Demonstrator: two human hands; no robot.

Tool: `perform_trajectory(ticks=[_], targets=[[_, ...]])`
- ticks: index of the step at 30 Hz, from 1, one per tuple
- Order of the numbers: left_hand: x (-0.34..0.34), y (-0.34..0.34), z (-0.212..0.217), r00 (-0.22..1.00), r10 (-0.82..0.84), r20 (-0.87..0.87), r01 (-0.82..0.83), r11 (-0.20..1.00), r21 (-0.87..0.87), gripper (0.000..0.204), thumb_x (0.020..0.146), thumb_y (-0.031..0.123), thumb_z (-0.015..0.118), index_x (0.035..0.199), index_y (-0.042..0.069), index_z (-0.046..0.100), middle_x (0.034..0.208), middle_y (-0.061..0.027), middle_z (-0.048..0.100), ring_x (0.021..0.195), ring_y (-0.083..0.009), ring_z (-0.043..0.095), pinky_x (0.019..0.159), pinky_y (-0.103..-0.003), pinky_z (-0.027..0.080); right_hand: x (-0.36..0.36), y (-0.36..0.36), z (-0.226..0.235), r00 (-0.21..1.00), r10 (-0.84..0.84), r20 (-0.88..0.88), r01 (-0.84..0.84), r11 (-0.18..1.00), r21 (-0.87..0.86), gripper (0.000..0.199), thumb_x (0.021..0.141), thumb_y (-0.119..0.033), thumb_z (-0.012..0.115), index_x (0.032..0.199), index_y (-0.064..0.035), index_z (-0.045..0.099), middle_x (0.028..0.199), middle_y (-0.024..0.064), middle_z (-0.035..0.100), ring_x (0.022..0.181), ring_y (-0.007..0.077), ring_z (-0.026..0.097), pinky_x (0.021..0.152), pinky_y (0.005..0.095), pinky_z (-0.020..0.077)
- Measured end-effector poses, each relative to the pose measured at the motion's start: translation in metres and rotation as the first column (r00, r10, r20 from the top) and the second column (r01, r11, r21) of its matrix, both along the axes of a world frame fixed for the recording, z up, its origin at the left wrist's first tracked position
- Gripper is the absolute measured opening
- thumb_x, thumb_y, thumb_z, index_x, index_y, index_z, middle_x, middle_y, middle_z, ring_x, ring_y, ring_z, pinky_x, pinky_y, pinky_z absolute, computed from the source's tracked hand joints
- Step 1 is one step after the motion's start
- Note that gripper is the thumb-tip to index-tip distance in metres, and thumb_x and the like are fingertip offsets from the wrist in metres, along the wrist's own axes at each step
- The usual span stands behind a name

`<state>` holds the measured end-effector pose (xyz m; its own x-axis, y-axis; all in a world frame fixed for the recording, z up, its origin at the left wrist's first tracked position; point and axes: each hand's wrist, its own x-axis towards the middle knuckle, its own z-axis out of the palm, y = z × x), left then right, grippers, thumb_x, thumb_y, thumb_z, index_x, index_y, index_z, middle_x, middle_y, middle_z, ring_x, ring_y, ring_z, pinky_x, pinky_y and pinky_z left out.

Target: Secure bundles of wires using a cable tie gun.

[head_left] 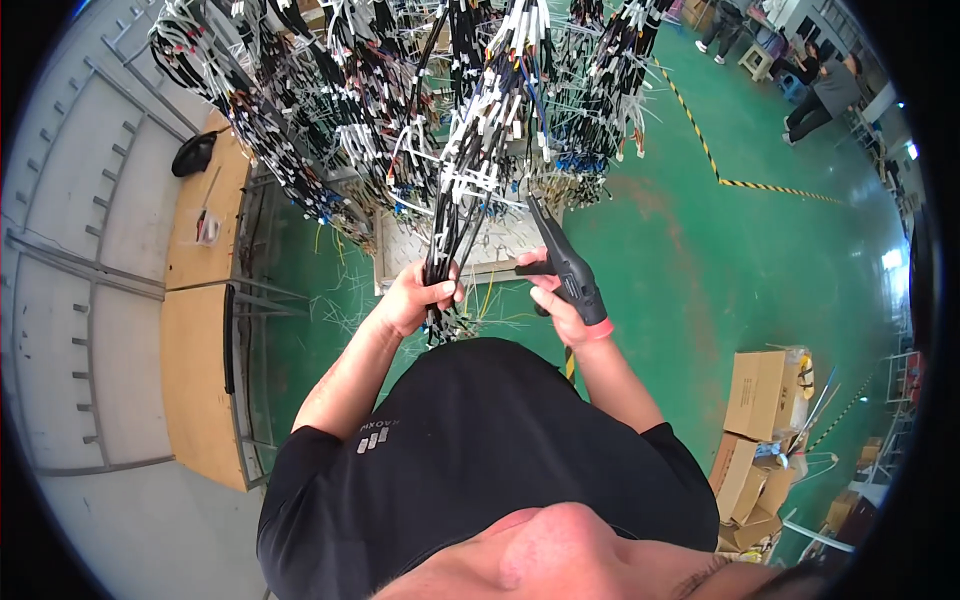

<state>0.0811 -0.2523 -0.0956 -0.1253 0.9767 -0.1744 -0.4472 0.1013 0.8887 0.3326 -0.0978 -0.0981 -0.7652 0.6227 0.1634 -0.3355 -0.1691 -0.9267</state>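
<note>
My left hand (408, 298) is wrapped round the lower part of a wire harness (443, 238), a thick bundle of black cables with white connectors. Its loose ends hang below my fist, and white cable ties cross it higher up. In my right hand (565, 322) is a black cable tie gun (567, 262) with a long tapered nose. The nose points up and slightly left, just right of the bundle, and its tip looks close to the hanging wires. Part of the gun's handle is hidden by my fingers.
Dense rows of hanging harnesses (370, 110) fill the space ahead, above a pale tray (400, 250). Wooden benches (205, 375) stand at the left. Cut tie ends lie on the green floor (650, 280). Open cardboard boxes (757, 395) sit at the right; people are far right.
</note>
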Motion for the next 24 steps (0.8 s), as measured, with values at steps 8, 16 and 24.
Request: perform_trajectory(ticks=[8,16,24], targets=[[-0.002,0.001,0.007,0.995,0.049,0.088,-0.046,0.998,-0.031,0.036,0.098,0.035,0.075,0.101,0.000,0.066,0.091,-0.0146,0.070,0.081,-0.0236,0.069,0.076,-0.032,0.052,0.005,0.024,0.003,1.000,0.007,0.007,-0.008,0.994,0.109,0.062,0.090,-0.004,0.073,0.149,-0.0003,0.055,0.129,0.0121,0.068,0.126,0.0237,0.063,0.112,0.0422,0.0468],[-0.001,0.003,0.011,0.998,0.012,0.066,-0.004,0.993,-0.122,0.025,0.110,0.026,0.057,0.111,0.003,0.065,0.112,-0.0222,0.077,0.068,-0.0141,0.062,0.067,-0.030,0.052,0.013,0.059,0.073,0.972,0.085,0.217,-0.123,0.978,0.171,0.052,0.092,-0.001,0.069,0.143,-0.0006,0.061,0.116,0.0042,0.069,0.109,0.0149,0.064,0.098,0.0331,0.0513],[0.014,0.011,0.012,0.610,0.111,-0.784,-0.282,0.956,-0.084,0.025,0.109,0.026,0.059,0.104,0.002,0.063,0.085,-0.0090,0.077,0.077,-0.0246,0.072,0.075,-0.041,0.055,-0.011,0.118,0.140,0.861,0.196,0.470,-0.362,0.885,0.293,0.056,0.088,-0.003,0.074,0.143,0.0012,0.062,0.114,0.0069,0.073,0.104,0.0151,0.069,0.091,0.0307,0.0552]])
